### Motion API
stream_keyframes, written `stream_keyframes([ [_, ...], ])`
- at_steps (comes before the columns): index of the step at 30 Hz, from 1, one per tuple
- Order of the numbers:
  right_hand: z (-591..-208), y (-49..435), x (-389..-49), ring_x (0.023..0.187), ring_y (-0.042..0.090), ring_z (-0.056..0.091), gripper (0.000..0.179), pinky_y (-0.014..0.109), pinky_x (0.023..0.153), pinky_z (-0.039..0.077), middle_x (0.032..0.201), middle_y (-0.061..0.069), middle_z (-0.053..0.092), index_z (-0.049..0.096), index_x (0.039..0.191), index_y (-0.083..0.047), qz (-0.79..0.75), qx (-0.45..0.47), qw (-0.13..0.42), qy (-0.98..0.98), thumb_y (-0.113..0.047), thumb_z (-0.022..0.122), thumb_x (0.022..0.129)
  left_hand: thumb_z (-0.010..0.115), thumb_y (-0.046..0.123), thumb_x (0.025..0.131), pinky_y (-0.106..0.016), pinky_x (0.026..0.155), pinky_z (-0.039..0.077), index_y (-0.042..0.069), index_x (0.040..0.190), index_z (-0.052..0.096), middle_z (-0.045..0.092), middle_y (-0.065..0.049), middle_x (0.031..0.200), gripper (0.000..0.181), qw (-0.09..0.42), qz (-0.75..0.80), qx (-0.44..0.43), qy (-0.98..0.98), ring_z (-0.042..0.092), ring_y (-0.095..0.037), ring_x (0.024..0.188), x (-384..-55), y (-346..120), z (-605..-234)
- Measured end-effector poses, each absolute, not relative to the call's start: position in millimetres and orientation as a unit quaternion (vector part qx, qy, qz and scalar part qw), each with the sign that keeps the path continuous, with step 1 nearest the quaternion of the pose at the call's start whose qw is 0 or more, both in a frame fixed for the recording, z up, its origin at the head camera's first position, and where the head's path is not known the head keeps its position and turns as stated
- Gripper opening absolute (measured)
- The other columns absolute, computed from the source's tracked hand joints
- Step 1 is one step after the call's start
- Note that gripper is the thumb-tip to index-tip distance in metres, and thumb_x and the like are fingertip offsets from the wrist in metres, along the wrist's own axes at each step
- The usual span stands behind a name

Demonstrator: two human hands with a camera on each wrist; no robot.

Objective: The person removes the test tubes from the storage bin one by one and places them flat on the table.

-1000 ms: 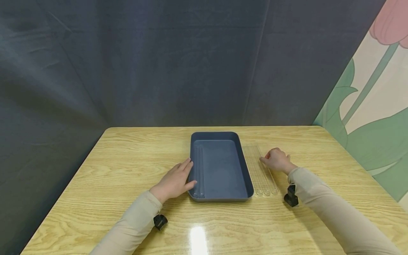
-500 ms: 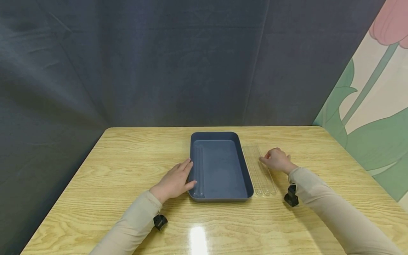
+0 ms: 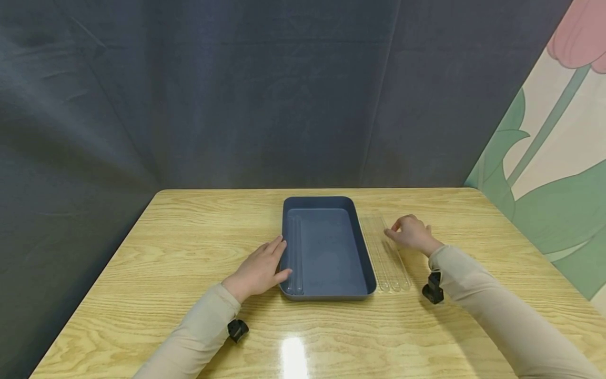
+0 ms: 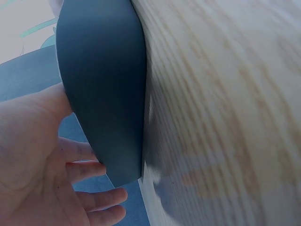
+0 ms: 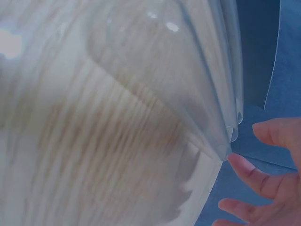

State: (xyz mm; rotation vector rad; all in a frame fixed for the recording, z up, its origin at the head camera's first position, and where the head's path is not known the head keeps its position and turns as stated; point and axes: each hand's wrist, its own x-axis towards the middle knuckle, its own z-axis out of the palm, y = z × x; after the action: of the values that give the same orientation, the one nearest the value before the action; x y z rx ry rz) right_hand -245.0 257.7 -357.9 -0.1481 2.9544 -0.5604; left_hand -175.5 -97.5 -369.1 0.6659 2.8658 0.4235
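Note:
A dark blue rectangular tray (image 3: 331, 252) lies in the middle of the table. Two clear test tubes (image 3: 295, 258) lie lengthwise along its left inner side. My left hand (image 3: 258, 268) rests on the tray's left rim with fingers extended, and the left wrist view has them across the tray wall (image 4: 106, 84). Several more clear test tubes (image 3: 385, 258) lie side by side on the table, close to the tray's right wall. My right hand (image 3: 412, 235) is over the outermost of them; in the right wrist view, the index fingertip (image 5: 236, 162) is right at the far end of that tube (image 5: 160, 70), the thumb apart.
The wood-grain table (image 3: 189, 221) extends on both sides of the tray. A dark curtain (image 3: 284, 95) hangs behind it, and a wall with a painted flower (image 3: 554, 121) stands at the right. Black wrist cameras hang below both sleeves.
The outer tubes on the table have shifted slightly left, towards the tray. My right hand has moved a little away from me and up. The left hand and the tray stay put.

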Motion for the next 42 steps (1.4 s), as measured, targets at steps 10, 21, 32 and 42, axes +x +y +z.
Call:
stream_keyframes([
  [10,-351,252,-244,0.119,0.054,0.04,0.035,0.08,0.094,0.02,0.126,0.036,0.046,0.061,0.095,0.004,-0.187,-0.061,0.054,0.979,-0.03,0.051,0.093,0.052,0.034,0.095,-0.047,0.114,0.028,-0.004,0.145,0.028,0.022,-0.02,0.154,0.067,0.084,0.141,0.22,0.962,0.03,-0.038,0.138,-176,-97,-369],
  [21,-344,235,-240,0.118,0.053,0.043,0.033,0.078,0.094,0.025,0.126,0.036,0.047,0.061,0.095,0.003,-0.192,-0.086,0.034,0.977,-0.029,0.054,0.092,0.051,0.034,0.095,-0.047,0.114,0.029,-0.003,0.145,0.027,0.021,-0.02,0.154,0.067,0.088,0.141,0.22,0.961,0.03,-0.038,0.138,-176,-97,-368],
  [32,-339,217,-238,0.118,0.052,0.044,0.028,0.073,0.096,0.029,0.128,0.036,0.046,0.062,0.091,0.003,-0.209,-0.121,-0.004,0.97,-0.024,0.056,0.091,0.051,0.034,0.095,-0.047,0.114,0.028,-0.003,0.145,0.027,0.021,-0.02,0.154,0.067,0.087,0.141,0.219,0.962,0.03,-0.038,0.138,-177,-97,-369],
  [42,-335,201,-234,0.123,0.052,0.04,0.023,0.077,0.098,0.021,0.131,0.036,0.045,0.062,0.087,0.0,-0.22,-0.138,-0.007,0.966,-0.022,0.058,0.09,0.052,0.036,0.095,-0.047,0.115,0.028,-0.002,0.146,0.026,0.021,-0.019,0.154,0.069,0.086,0.14,0.216,0.962,0.03,-0.038,0.138,-176,-97,-369],
])
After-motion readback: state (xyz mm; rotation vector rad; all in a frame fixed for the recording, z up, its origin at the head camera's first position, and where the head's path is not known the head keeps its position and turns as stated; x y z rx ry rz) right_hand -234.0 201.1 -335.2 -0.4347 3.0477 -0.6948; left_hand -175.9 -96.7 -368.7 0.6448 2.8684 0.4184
